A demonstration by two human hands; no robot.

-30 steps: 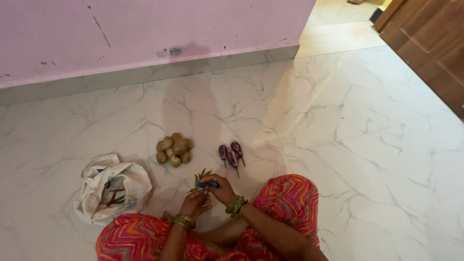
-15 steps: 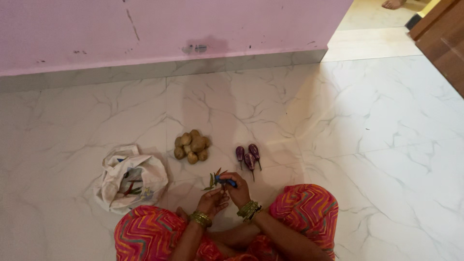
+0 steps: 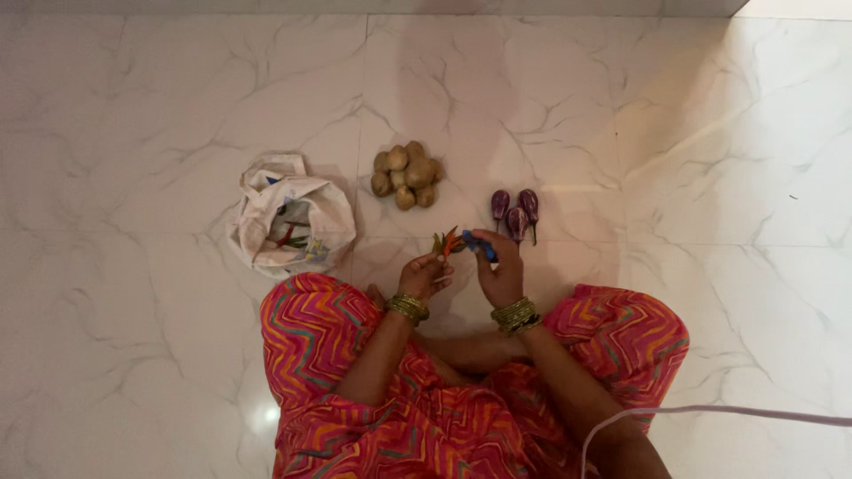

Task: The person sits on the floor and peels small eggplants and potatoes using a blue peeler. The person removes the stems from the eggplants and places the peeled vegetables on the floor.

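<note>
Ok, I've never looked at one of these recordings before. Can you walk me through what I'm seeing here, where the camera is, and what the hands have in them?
There is no machine here. A person sits cross-legged on a white marble floor, and the camera is worn on their head, looking straight down, so you see their own arms and lap in bright patterned cloth. The left hand pinches a small bunch of green and red chillies. The right hand holds a small blue object against the bunch; it is too small to say what it is. Both wrists carry gold bangles. On the floor ahead lie a pile of potatoes, three small purple brinjals to its right, and an open white bag to its left with more chillies inside. A thin white cord crosses the lower right.
</note>
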